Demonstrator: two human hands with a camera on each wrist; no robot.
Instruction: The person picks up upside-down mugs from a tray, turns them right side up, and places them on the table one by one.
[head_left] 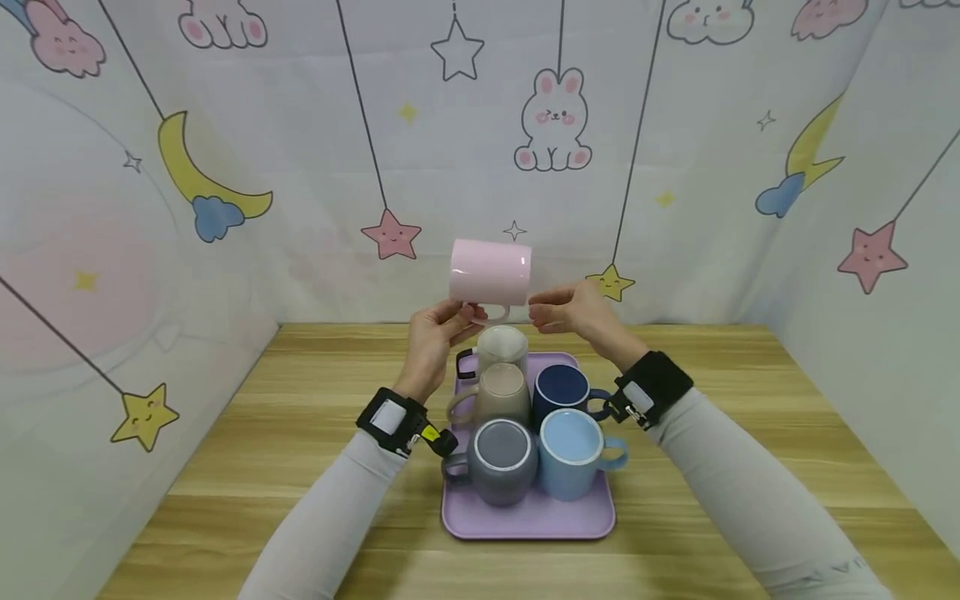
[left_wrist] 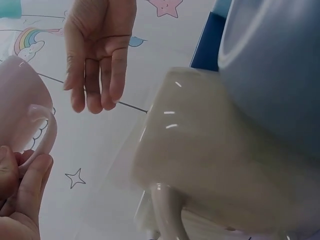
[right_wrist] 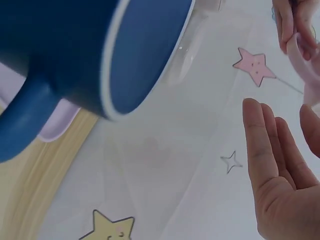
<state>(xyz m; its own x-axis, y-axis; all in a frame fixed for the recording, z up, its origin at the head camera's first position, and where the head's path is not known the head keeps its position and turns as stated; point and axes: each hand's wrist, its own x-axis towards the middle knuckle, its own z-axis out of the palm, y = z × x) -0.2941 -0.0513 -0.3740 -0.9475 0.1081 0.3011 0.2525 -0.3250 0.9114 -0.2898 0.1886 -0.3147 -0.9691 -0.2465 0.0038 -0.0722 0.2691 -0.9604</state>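
Note:
A pink mug [head_left: 491,272] hangs on its side in the air, above the back of a purple tray [head_left: 532,525]. My left hand [head_left: 431,342] pinches its handle from below, as the left wrist view confirms at the handle [left_wrist: 47,137]. Just off the mug's right end is my right hand [head_left: 581,315], its fingers fairly straight and holding nothing. Below, upside-down mugs stand on the tray: a grey mug [head_left: 502,467], a light blue mug [head_left: 567,458], a beige mug [head_left: 502,396], a navy mug [head_left: 561,396] and a pale, see-through cup [head_left: 502,346] with a black handle.
The tray lies on a wood-grain table [head_left: 315,400]. Behind and at both sides hangs a white cloth [head_left: 300,275] printed with stars, moons and rabbits. Mug handles stick out past the tray's left and right edges.

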